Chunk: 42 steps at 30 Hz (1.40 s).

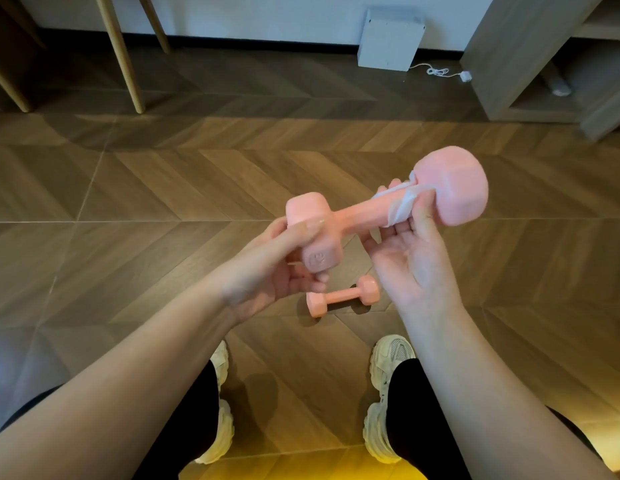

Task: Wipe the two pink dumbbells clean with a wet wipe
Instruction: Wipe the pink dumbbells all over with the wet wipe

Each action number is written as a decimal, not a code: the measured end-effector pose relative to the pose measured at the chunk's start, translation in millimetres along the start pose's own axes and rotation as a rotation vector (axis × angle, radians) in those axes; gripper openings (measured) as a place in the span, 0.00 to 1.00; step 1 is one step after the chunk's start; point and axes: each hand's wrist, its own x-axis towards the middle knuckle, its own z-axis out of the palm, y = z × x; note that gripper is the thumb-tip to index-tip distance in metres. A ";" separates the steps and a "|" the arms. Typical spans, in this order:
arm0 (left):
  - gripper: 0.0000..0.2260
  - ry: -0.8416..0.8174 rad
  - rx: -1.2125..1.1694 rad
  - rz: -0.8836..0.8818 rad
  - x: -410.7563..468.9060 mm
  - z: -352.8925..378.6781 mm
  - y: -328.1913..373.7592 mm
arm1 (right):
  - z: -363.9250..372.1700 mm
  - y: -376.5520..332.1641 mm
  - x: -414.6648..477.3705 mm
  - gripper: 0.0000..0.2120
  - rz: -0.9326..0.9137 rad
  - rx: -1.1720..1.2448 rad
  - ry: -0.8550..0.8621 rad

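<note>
Wiping well at that point meant, to my eye, holding the wet wipe (402,206) snug round the bar and turning the raised dumbbell (364,211) against it, working into the seam where bar meets head. The left hand (267,271) clasped the near head, fingers curled beneath it. The right hand (409,258) pinched the white wipe round the handle, hard against the far head. Matte pale pink, with flat-faced heads and a moulded mark on the near one, it hung slantwise above the floor (163,188). The second dumbbell (339,297) lay there below, untouched.
</note>
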 end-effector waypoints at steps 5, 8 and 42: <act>0.40 -0.124 -0.112 -0.273 -5.5 3.3 -0.4 | 1.9 -4.3 -2.8 0.28 -0.014 0.000 -0.086; 0.35 -0.071 -0.148 -0.127 -1.6 3.8 -1.5 | 0.1 -7.0 -1.9 0.23 -0.036 0.004 -0.082; 0.33 0.098 0.603 0.526 8.2 -1.6 -20.5 | -0.6 -13.9 2.5 0.21 -0.029 -0.019 0.168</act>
